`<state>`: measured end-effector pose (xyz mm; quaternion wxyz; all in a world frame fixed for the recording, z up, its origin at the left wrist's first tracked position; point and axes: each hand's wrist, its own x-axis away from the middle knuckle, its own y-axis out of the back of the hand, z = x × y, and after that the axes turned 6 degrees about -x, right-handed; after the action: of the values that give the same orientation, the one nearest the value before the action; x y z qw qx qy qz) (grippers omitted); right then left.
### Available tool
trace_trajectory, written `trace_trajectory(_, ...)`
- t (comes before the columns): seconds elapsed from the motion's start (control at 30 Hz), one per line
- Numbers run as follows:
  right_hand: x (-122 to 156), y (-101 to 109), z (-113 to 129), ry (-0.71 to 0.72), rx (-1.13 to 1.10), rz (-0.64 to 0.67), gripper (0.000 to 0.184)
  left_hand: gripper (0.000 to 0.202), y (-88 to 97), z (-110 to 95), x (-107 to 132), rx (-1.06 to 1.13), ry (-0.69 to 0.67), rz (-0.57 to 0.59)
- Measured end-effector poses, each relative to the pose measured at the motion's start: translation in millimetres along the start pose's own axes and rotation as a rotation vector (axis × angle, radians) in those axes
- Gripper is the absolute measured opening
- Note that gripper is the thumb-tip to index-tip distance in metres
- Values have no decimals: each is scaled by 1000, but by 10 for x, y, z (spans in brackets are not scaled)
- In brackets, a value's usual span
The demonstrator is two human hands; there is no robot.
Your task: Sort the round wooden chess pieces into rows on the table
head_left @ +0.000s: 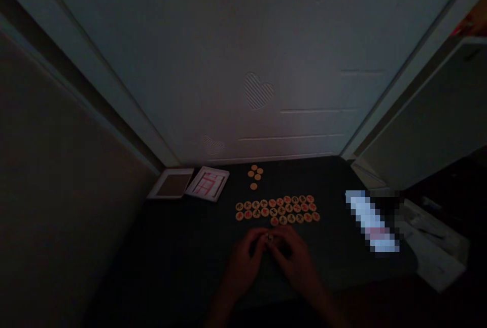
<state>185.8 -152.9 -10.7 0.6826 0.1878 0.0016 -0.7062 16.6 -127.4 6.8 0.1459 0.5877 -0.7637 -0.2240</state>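
My left hand and my right hand meet low in the view, over the dark table. Between their fingertips is a small round Chinese chess piece, with both hands pinching it. Just beyond the hands, similar wooden pieces lie face up in three rows, marked with red or dark characters. The nearest row is shorter on its left and starts right above my fingers. Farther back, several pieces lie in a loose group, with no marks visible on them.
At the back left lie an open box part and a white box part with red print. A bright pixelated object lies at the table's right side. A white panel with heart patterns rises behind the table.
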Motion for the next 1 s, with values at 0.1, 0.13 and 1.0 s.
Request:
trace_trajectory(0.1, -14, 13, 24, -9, -6, -1, 18, 26, -3, 1, 13, 14, 2, 16)
trace_trajectory(0.13, -19, 17, 31, -19, -13, 1, 17, 26, -4, -2, 18, 19, 0, 24)
trace_trajectory(1.0, 27, -24, 83, 93, -24, 4, 20, 17, -3, -32, -6, 65, -17, -48)
